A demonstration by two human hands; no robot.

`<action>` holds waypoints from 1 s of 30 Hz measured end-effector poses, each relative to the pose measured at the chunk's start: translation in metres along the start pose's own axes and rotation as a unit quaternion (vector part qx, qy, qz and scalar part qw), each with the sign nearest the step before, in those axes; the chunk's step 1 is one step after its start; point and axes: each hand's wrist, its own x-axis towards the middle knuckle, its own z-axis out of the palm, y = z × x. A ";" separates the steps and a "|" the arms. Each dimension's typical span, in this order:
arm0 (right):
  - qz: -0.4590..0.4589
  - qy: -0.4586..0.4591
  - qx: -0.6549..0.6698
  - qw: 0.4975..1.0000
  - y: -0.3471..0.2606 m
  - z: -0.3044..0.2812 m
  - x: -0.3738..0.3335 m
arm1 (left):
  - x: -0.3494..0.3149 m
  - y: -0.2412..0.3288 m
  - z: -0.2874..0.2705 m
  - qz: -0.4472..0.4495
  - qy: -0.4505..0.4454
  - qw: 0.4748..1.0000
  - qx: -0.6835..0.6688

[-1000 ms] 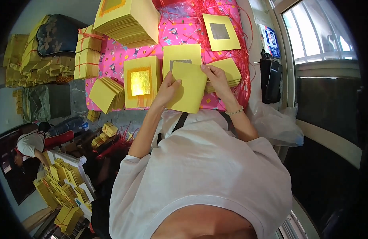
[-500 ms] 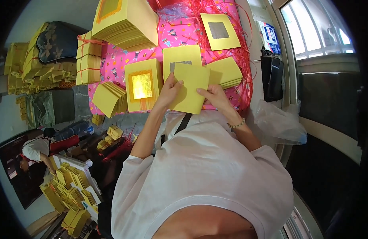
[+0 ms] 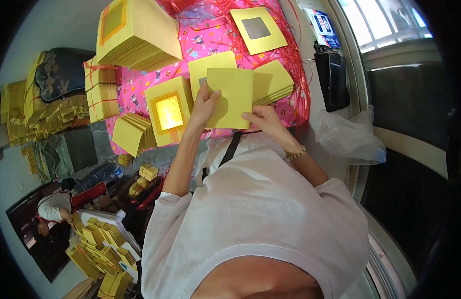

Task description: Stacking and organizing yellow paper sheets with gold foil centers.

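Note:
Above the near edge of the table I hold a plain yellow paper sheet [image 3: 231,94], upright to my view and fairly flat. My left hand [image 3: 204,106] is closed on its left edge, thumb on top. At the lower right corner, my right hand [image 3: 267,122] pinches the paper between thumb and fingers. Behind the sheet lies more yellow paper [image 3: 213,62] with a grey-silver square, mostly covered. To its left stands a stack with a shiny gold foil square [image 3: 169,112]. Folded yellow papers [image 3: 274,82] lie in a small pile on the right.
A pink patterned cloth [image 3: 200,42] covers the table. On it are a tall yellow paper stack [image 3: 145,42], a silver-square sheet [image 3: 270,40] and red plastic strings [image 3: 301,94]. A clear plastic bag [image 3: 350,137] hangs at right. Another person [image 3: 56,207] works at lower left among yellow bundles.
The sheet in my hands has straightened from a tilt, and its lower right edge looks flatter. My view has turned slightly, shifting the table leftward. Both hands keep their hold.

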 end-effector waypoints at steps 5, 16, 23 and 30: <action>-0.042 0.035 -0.003 0.999 0.006 0.001 -0.009 | 0.012 0.003 0.006 0.013 -0.022 0.999 0.035; -0.036 0.128 0.127 0.983 0.011 -0.023 -0.013 | 0.100 0.002 0.041 0.006 -0.269 0.954 0.129; -0.048 0.222 0.168 0.959 0.025 -0.040 0.018 | 0.167 -0.005 0.085 -0.048 -0.385 0.904 0.179; 0.006 0.248 0.136 0.959 0.044 -0.047 0.041 | 0.184 -0.038 0.093 -0.009 -0.347 0.886 0.308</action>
